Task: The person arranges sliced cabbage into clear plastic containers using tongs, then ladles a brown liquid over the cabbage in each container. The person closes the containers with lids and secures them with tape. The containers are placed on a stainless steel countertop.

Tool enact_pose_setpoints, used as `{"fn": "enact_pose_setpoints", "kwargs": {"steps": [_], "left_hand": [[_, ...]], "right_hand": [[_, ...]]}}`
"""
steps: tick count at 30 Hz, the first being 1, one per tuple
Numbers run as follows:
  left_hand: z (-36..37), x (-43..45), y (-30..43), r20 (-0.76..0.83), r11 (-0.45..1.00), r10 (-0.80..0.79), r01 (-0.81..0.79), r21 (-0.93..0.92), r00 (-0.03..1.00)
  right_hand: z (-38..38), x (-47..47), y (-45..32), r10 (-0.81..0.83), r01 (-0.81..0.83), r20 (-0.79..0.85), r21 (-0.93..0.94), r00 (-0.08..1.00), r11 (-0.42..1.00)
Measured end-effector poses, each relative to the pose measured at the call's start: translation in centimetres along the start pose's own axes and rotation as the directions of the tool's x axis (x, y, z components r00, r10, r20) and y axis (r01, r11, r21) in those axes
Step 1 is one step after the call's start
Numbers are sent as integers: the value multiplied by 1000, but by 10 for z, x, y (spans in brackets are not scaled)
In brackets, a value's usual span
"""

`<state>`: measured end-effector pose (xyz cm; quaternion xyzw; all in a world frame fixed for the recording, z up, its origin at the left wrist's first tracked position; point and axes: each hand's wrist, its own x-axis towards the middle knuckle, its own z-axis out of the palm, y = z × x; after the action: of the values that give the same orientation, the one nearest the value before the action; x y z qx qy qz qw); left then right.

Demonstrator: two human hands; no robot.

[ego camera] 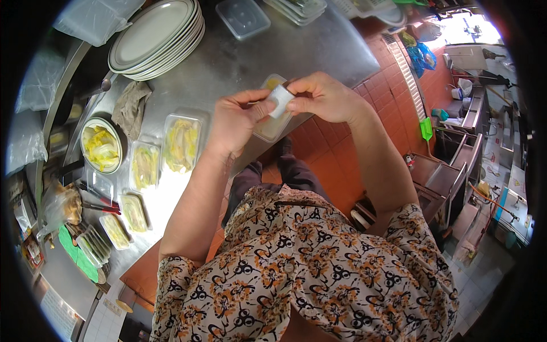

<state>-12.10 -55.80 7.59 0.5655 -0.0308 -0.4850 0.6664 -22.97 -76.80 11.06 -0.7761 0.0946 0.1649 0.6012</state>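
Observation:
Both hands are raised over the edge of a steel worktable (230,64). Between the fingertips of my left hand (233,122) and my right hand (327,98) is a small white piece (280,102), sheet-like or rolled; I cannot tell which. Beneath it sits a clear plastic food container (270,131) with something yellow inside, partly covered by my fingers. Left of my left hand stands a larger clear container of pale leafy vegetable (183,143). Beside that is a smaller packed container (145,166).
Oval plates (156,36) are stacked at the back left, near a grey cloth (131,109) and a bowl of leafy cabbage (101,145). A clear plastic lid (243,18) lies at the back. Red-handled tools (104,207) and small packed tubs (133,213) are at the left.

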Motion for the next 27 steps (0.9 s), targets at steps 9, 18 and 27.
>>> {"fn": "enact_pose_setpoints", "kwargs": {"steps": [9, 18, 27], "left_hand": [[40, 10, -8, -140, 969, 143, -110, 219, 980], [106, 6, 14, 61, 575, 394, -297, 763, 917], [132, 17, 3, -105, 670, 339, -161, 725, 935]], "right_hand": [[-43, -8, 7, -37, 17, 122, 160, 992, 987], [-106, -20, 18, -172, 258, 304, -271, 937, 927], [-121, -23, 22, -175, 289, 342, -319, 923, 903]]}}
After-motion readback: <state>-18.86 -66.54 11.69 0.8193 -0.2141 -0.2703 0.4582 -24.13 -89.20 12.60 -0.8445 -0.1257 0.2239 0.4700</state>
